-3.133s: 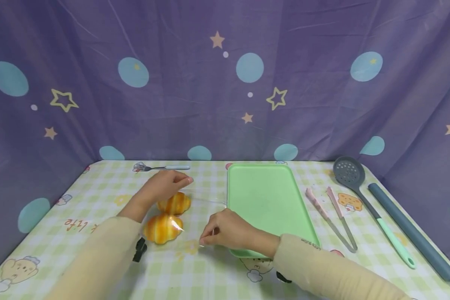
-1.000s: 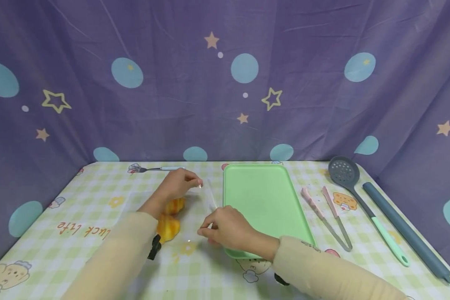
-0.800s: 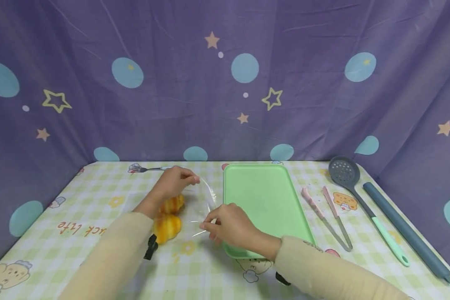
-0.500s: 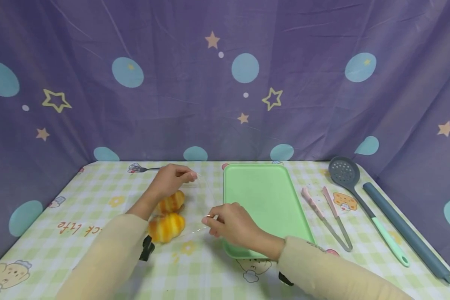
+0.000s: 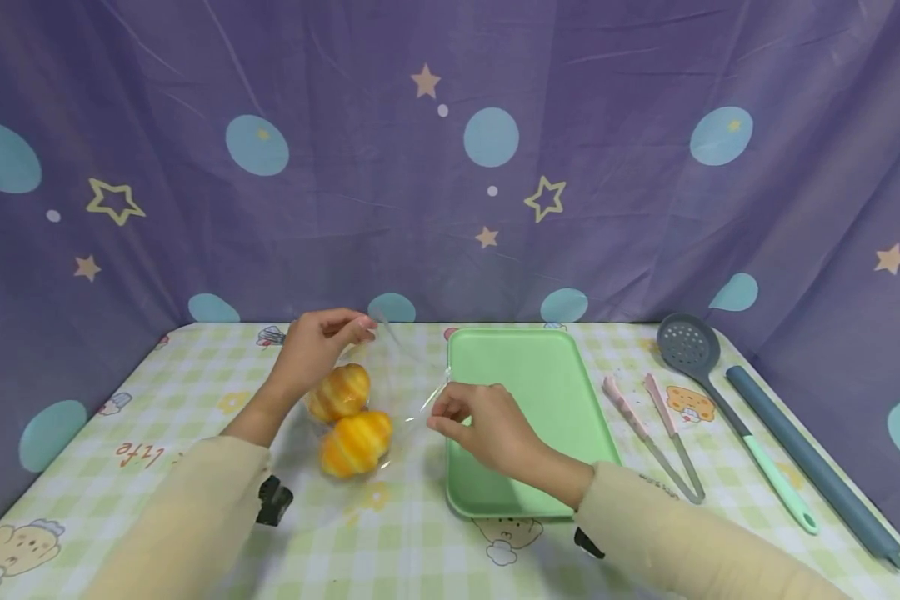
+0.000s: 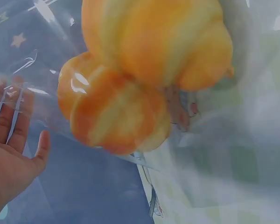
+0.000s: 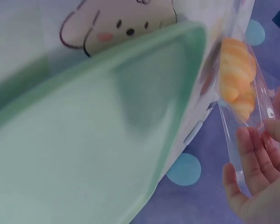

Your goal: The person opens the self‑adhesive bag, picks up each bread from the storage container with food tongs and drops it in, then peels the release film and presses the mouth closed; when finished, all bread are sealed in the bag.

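Observation:
Both hands hold a clear plastic bag (image 5: 424, 400) with two orange-yellow croissant-shaped breads inside. In the head view the farther bread (image 5: 341, 392) touches the nearer bread (image 5: 356, 444). My left hand (image 5: 318, 346) pinches the bag's far edge with thumb and fingers, at the upper left of the breads. To their right, over the tray's left edge, my right hand (image 5: 491, 421) pinches the other side of the bag's mouth. The left wrist view shows the breads (image 6: 119, 112) close up through shiny film. They hang in the bag in the right wrist view, beside the fingers.
A green tray (image 5: 528, 400) lies right of the breads. Farther right are pink-tipped tongs (image 5: 633, 410), a grey skimmer (image 5: 687, 343) with a mint handle, and a dark rolling pin (image 5: 817, 467). A checked cloth (image 5: 390, 550) covers the table, and a purple curtain (image 5: 615, 208) hangs behind.
My left hand has moved up and left, my right hand up and right, spreading apart. The bag has risen with the breads, which tilt and shift right. The fork's handle is now hidden.

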`<state>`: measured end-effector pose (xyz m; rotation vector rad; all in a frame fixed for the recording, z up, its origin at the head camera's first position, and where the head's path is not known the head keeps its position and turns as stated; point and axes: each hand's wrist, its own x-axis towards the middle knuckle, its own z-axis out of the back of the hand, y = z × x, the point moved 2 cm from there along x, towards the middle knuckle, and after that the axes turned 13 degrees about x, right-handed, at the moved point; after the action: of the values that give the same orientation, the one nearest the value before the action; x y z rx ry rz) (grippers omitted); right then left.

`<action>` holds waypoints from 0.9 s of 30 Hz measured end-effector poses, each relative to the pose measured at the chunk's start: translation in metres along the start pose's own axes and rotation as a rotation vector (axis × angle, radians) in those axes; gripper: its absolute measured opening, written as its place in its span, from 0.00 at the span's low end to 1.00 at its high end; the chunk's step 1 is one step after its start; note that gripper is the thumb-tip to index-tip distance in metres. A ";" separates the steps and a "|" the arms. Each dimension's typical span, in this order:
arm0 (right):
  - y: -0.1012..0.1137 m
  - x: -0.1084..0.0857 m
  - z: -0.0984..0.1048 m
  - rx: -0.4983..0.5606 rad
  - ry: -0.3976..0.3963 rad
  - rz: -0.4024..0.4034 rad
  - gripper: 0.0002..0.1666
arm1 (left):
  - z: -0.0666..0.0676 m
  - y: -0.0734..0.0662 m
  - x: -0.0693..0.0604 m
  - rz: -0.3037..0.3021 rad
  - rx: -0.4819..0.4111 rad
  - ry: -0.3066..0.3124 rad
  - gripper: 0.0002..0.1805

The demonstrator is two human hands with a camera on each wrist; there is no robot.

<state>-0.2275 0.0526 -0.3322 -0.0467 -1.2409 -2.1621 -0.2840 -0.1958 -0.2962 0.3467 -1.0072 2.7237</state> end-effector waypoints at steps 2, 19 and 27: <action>0.002 0.001 0.004 0.006 -0.031 0.002 0.04 | 0.004 -0.001 -0.001 -0.007 -0.018 -0.024 0.20; 0.014 0.018 0.036 0.017 -0.158 0.112 0.05 | 0.033 0.001 -0.023 -0.046 -0.138 -0.198 0.19; 0.015 0.030 0.046 0.013 -0.180 0.140 0.09 | 0.043 0.011 -0.042 -0.021 -0.205 -0.249 0.18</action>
<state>-0.2556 0.0691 -0.2855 -0.3194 -1.3107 -2.0638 -0.2407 -0.2373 -0.2829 0.6673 -1.3245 2.5718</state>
